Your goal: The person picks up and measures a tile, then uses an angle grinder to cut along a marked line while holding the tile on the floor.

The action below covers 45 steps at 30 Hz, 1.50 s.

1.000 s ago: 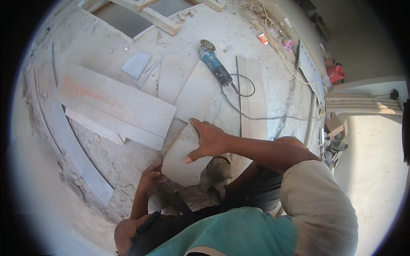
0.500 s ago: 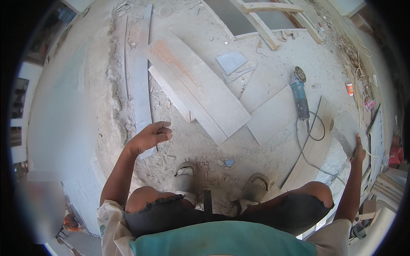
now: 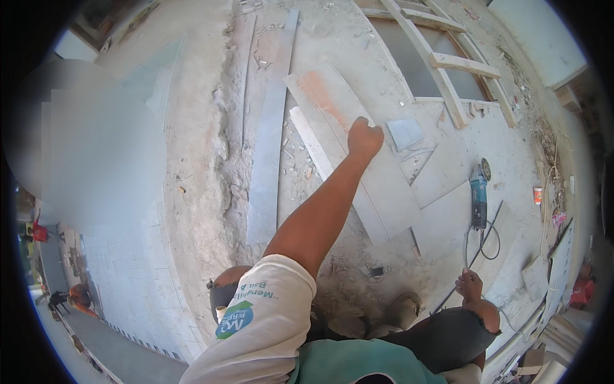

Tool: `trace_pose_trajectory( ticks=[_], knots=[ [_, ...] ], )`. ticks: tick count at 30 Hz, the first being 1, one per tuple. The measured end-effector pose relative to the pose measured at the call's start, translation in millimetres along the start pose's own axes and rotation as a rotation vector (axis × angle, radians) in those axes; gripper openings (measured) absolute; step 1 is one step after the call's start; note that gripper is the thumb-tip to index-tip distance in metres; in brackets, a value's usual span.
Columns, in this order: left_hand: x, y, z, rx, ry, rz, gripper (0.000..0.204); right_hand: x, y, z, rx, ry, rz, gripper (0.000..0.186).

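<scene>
My left hand point(image 3: 364, 137) reaches forward with fingers curled over the edge of a long grey board point(image 3: 316, 96) with an orange stain; the fingertips are partly hidden. The board lies over other cut boards. Beside the hand is a small pale blue square piece point(image 3: 404, 133). My right hand point(image 3: 470, 286) is raised by my right knee, fingers bent and apart, holding nothing. Right of it a grey slab piece point(image 3: 534, 272) lies on the floor. A blue angle grinder point(image 3: 479, 198) with a looped cable lies above my right hand.
A long narrow strip point(image 3: 267, 185) lies left of the stack along a broken concrete edge point(image 3: 222, 153). A wooden frame point(image 3: 441, 70) crosses an opening at the top right. A red bag point(image 3: 582, 288) and stacked lengths are at the right rim; the left side is partly blurred.
The grey slab, earlier in my hands and carried rightward, is now let go at the right. My left hand has stretched forward onto the stained board; my right hand has drawn back beside my knee.
</scene>
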State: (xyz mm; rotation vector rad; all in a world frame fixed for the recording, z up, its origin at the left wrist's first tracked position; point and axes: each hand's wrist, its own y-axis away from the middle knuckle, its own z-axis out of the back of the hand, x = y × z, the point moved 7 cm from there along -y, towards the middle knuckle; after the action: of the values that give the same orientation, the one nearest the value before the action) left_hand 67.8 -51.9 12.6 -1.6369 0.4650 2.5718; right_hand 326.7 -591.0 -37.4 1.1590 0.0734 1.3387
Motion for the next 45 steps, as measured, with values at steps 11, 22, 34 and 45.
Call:
trace_pose_trajectory(
  ticks=[11,22,34,45],
  knots=[
    [-114,129,-130,0.387,0.607,-0.062,0.045,134,197,-144,0.700,0.558,-0.028,0.060],
    [24,76,-9,0.077,0.227,0.066,0.032,236,35,-151,-0.137,0.770,0.792,0.063],
    [181,109,57,-0.402,-0.150,0.206,0.040,250,-199,-73,-0.419,0.647,0.679,0.088],
    [190,121,30,-0.149,0.181,0.348,0.047,248,-194,-77,-0.755,0.927,0.253,0.084]
  ],
)
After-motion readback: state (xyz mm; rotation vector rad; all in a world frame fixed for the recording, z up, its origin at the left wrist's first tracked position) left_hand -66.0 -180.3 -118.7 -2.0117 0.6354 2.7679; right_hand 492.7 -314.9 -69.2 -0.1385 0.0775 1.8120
